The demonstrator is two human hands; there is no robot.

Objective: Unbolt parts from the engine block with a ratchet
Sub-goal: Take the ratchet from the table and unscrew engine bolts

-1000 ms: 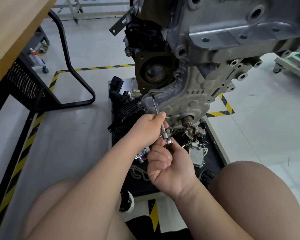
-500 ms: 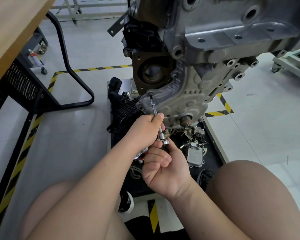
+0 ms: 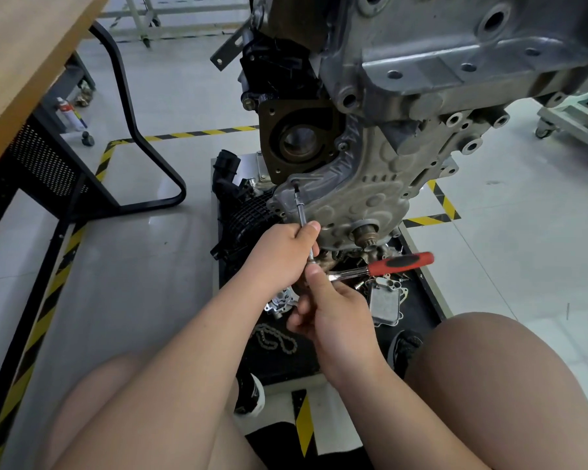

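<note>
A grey engine block (image 3: pixel 438 79) hangs above a black tray, with an embossed front cover (image 3: pixel 364 195) low on it. A thin extension bar (image 3: pixel 301 212) runs from a bolt at the cover's left edge down to a ratchet (image 3: pixel 384 266) with a red and black handle that sticks out to the right. My left hand (image 3: pixel 282 252) grips the extension bar near its lower end. Just below it, my right hand (image 3: pixel 330 303) pinches the ratchet's head between thumb and curled fingers. The socket on the bolt is too small to make out.
The black tray (image 3: pixel 418 300) under the engine holds loose parts: a silver cooler (image 3: pixel 384 303), a chain (image 3: pixel 275 340), a black plastic housing (image 3: pixel 245 212). A wooden bench (image 3: pixel 21 56) with a black frame stands left. My bare knees fill the bottom. A wheeled cart (image 3: pixel 571 120) stands far right.
The ratchet's red handle has swung out to the right into plain sight; before, my right hand hid it. Both hands stay at the same place on the tool.
</note>
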